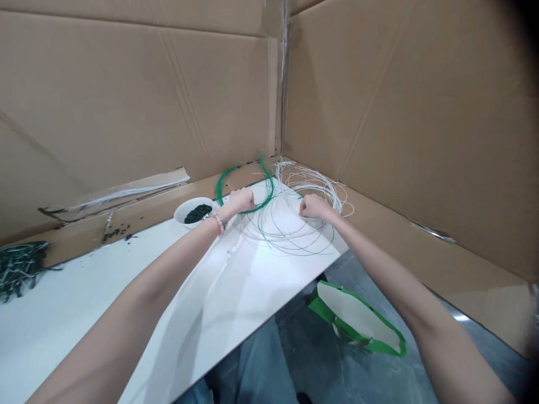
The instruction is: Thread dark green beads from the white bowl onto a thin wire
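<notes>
My left hand, closed in a fist with a bracelet at the wrist, is at the coil of green wire, which passes by its fingers. To the right, my right hand is also closed, its fingers turned down over fine strands. What it pinches is too small to make out. Loose loops of thin green wire spread over the white table between and below both hands. Just beyond my right hand lies a coil of white wire.
Left of my left hand stands a white bowl of small dark green pieces. A dark green bundle lies at the far left. Cardboard walls meet behind the table. A green-and-white bag is below its right edge.
</notes>
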Motion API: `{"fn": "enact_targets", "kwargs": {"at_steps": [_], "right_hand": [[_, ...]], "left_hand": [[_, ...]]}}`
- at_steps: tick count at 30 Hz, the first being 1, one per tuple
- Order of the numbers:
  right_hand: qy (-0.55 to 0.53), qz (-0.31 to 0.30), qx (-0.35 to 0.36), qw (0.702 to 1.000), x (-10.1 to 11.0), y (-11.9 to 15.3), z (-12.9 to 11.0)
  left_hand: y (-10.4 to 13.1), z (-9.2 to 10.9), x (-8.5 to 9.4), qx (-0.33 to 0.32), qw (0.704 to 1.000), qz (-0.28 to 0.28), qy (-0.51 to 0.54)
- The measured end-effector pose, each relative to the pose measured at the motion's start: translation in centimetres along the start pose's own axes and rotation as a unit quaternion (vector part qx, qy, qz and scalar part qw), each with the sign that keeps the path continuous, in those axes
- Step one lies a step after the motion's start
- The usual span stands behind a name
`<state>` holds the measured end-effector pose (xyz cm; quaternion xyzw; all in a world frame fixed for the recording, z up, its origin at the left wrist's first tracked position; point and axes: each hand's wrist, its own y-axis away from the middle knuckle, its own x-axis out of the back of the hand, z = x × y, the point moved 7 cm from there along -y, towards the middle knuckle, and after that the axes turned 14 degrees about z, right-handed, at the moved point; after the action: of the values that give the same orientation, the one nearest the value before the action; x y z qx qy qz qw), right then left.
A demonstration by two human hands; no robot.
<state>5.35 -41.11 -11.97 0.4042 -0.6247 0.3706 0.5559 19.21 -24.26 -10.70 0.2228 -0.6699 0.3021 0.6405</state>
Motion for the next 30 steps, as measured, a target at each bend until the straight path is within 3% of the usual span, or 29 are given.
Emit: {"fn": "enact_targets", "kwargs": {"at_steps": [7,12,15,18,23,26,30], "right_hand": [[-0.013,0.003,-0.032,0.999,0.9,-0.3,-0.8],[-0.145,0.011,-0.061,0.987,1.4,-1.2,-0.5],[-0.293,0.008,-0.069,0.954,2.4,-1.7,-0.4],[-0.436,0.017,-0.071,0.897,4.1,-1.8,-0.9],[-0.579,0.006,-0.059,0.813,5.9,-1.5,-3.8],[-0.611,-0.016,-0.066,0.789,5.4,-1.8,-6.3],[-0.606,-0.009,-0.099,0.789,4.6,-2.4,-8.2]], "left_hand": [[-0.3,-0.6,1.8,0.014,0.997,0.045,0.059],[-0.8,-1.2,2.9,0.051,0.977,0.061,0.198],[-1.2,-1.8,3.6,0.096,0.940,0.073,0.319],[-1.2,-2.1,4.6,0.129,0.893,0.096,0.421],[-0.8,-1.3,6.8,0.132,0.838,0.105,0.520],[-0.8,-0.2,7.4,0.110,0.832,0.084,0.538],[-1.4,0.5,6.8,0.071,0.861,0.053,0.501]]}}
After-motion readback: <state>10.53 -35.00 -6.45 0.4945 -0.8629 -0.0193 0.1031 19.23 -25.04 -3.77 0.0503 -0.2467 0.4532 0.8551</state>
